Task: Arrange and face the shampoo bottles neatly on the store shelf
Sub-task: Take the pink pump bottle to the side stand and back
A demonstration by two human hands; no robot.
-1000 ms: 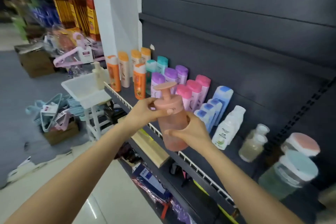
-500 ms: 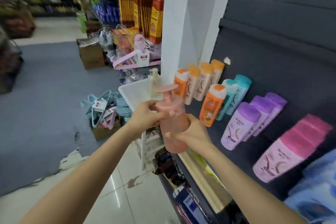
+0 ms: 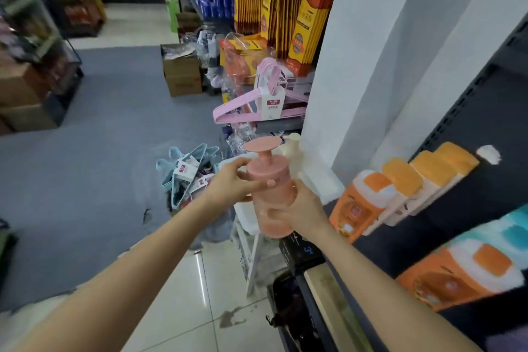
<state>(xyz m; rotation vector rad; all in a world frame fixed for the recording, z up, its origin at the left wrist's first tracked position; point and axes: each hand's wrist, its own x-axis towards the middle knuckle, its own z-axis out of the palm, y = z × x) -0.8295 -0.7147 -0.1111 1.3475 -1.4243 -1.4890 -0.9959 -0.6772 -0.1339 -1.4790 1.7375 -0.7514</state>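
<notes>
Pink pump bottle (image 3: 271, 194) held upright in mid-air off the shelf's (image 3: 471, 111) left end, beside orange-capped shampoo bottles (image 3: 368, 200). Left hand (image 3: 234, 184) curled round its upper collar, thumb across the front; right hand (image 3: 300, 206) wrapped round its lower body, both forearms outstretched.

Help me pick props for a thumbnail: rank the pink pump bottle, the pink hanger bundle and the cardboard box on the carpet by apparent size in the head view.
1. pink hanger bundle
2. pink pump bottle, nearer the camera
3. cardboard box, farther off, so real size is unsure
</notes>
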